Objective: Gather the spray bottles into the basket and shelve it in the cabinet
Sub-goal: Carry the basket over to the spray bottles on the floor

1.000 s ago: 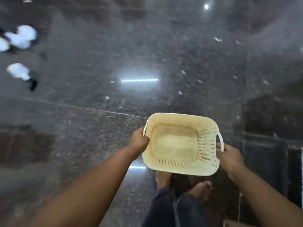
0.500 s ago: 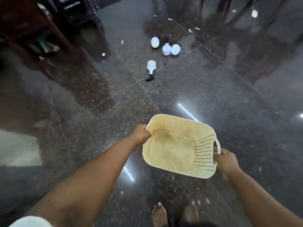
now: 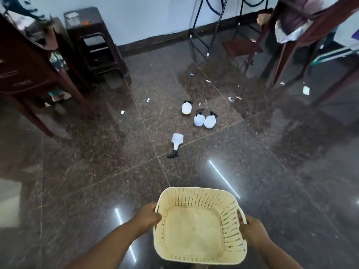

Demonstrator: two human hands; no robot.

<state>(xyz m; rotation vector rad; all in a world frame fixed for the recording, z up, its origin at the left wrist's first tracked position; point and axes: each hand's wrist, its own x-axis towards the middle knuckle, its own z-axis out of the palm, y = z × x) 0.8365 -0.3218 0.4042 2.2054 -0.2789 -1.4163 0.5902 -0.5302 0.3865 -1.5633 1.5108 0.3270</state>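
Observation:
I hold a cream perforated plastic basket [image 3: 231, 216] in front of me above the dark floor, and it has nothing in it. My left hand [image 3: 146, 216] grips its left handle and my right hand [image 3: 252, 231] grips its right handle. Farther ahead on the floor stand three white spray bottles with black triggers: one at the back [image 3: 186, 108] and two side by side [image 3: 199, 119] [image 3: 209, 121]. Another white spray bottle [image 3: 175, 143] lies on its side nearer to me, trigger end pointing my way.
A dark wooden table [image 3: 29, 61] and a dark stool [image 3: 95, 45] stand at the left. Black metal stand legs [image 3: 204, 32] and a wooden chair [image 3: 291, 41] with a person on it fill the far right. Paper scraps litter the polished granite floor [image 3: 97, 171].
My view has lifted from the floor at my feet toward the room, bringing the spray bottles to the centre ahead. The basket stays held in both hands, now lower in view.

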